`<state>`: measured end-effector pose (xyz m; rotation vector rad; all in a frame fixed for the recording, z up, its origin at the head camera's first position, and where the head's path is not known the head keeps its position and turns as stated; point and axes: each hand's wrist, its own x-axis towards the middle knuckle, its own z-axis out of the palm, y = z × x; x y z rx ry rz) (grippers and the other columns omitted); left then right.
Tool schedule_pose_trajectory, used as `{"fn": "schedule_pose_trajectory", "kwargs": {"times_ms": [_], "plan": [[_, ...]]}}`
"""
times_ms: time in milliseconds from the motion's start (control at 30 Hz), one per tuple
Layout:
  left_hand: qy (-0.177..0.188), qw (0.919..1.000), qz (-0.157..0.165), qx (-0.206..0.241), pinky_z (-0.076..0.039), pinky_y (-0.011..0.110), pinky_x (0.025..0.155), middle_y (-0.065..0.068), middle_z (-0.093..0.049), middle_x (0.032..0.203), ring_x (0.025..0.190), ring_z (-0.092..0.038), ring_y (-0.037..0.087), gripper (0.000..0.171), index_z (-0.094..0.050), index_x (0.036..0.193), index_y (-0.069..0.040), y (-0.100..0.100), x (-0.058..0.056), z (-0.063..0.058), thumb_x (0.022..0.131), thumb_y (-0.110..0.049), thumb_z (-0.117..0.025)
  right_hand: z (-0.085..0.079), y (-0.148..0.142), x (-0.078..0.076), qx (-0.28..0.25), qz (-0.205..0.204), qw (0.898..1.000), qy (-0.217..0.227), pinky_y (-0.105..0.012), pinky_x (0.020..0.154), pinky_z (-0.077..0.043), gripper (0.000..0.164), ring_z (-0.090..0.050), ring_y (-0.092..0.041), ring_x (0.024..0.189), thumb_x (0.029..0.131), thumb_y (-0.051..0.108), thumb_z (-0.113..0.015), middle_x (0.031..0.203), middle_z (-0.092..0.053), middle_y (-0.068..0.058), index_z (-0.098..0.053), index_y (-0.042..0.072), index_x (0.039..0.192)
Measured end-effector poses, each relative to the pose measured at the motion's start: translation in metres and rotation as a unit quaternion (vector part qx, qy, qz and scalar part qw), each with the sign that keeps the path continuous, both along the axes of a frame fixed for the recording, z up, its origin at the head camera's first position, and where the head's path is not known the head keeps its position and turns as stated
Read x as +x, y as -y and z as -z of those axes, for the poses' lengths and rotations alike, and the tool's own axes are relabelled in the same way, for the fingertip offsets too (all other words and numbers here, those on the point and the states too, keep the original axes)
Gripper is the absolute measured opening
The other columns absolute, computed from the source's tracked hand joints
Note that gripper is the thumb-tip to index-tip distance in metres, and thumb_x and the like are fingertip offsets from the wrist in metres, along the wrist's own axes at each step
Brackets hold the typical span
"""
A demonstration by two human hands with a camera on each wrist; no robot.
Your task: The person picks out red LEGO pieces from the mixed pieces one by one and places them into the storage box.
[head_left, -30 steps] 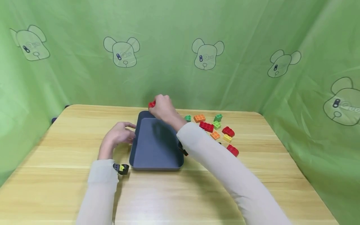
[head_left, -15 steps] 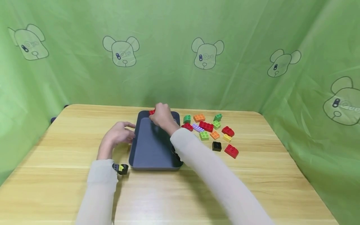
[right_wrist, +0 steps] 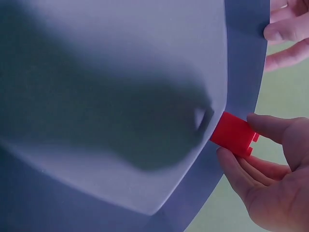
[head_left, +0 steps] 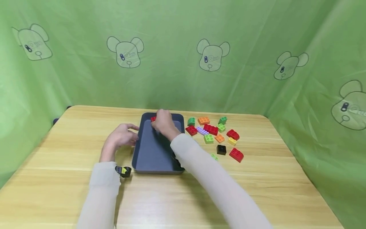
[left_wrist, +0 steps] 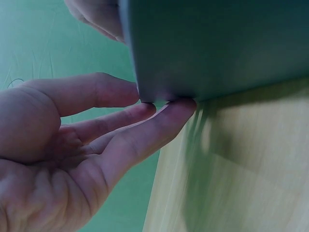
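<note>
A red toy building brick (right_wrist: pixel 233 133) is pinched between the thumb and fingers of my right hand (head_left: pixel 164 122). It is inside the dark blue-grey tray (head_left: pixel 154 156), near the far end. Most of the brick is hidden by the hand in the head view, and I cannot tell if it touches the tray floor. My left hand (head_left: pixel 122 136) is at the tray's left side. In the left wrist view, its thumb and fingertips (left_wrist: pixel 181 107) touch the outside of the tray wall (left_wrist: pixel 193 53), fingers extended and slightly bent.
Right of the tray, several loose bricks lie on the wooden table (head_left: pixel 271 184): red (head_left: pixel 211 129), orange (head_left: pixel 203 120), lilac (head_left: pixel 202 130), light green (head_left: pixel 208 138), black (head_left: pixel 221 149) and yellow (head_left: pixel 232 141). A green curtain (head_left: pixel 171 76) hangs behind and at the sides.
My right hand has lowered the red brick from above the tray's far rim into the tray, coming slightly nearer to me. The left hand stays in place.
</note>
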<state>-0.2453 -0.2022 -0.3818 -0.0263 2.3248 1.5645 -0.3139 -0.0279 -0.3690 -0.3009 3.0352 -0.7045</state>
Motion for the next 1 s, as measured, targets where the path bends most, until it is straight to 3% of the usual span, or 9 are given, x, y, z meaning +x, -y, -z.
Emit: {"fn": "schedule_pose_trajectory", "kwargs": {"times_ms": [267,533,1000], "plan": [[-0.001,1.0000,0.000,-0.001,-0.064,0.042,0.089,0.038,-0.060,0.128,0.103,-0.071,0.041,0.058,-0.039,0.147,0.013,0.004,-0.001,0.000,0.091,0.006,-0.055,0.000,0.012,0.009,-0.003,-0.018,1.000,0.010,-0.024,0.052,-0.050,0.017,-0.062,-0.018,0.063,0.090,0.018,-0.073,0.080,-0.064,-0.008,-0.062,0.008,0.082],[0.001,1.0000,0.001,0.004,-0.064,0.042,0.089,0.039,-0.060,0.129,0.103,-0.071,0.041,0.060,-0.038,0.148,0.013,0.005,0.000,-0.001,0.090,0.006,-0.056,0.000,0.020,0.014,0.015,-0.005,0.999,0.028,-0.025,0.059,-0.052,0.019,-0.061,-0.020,0.078,0.092,0.022,-0.073,0.100,-0.064,-0.011,-0.068,0.006,0.097],[0.000,1.0000,0.003,0.002,-0.064,0.040,0.089,0.038,-0.061,0.128,0.102,-0.072,0.038,0.058,-0.041,0.146,0.012,0.001,-0.003,0.003,0.091,0.006,-0.056,0.006,0.015,0.015,0.013,-0.002,0.999,0.035,-0.027,0.062,-0.049,0.031,-0.060,-0.020,0.082,0.091,0.021,-0.075,0.099,-0.066,-0.010,-0.068,0.005,0.116]]}}
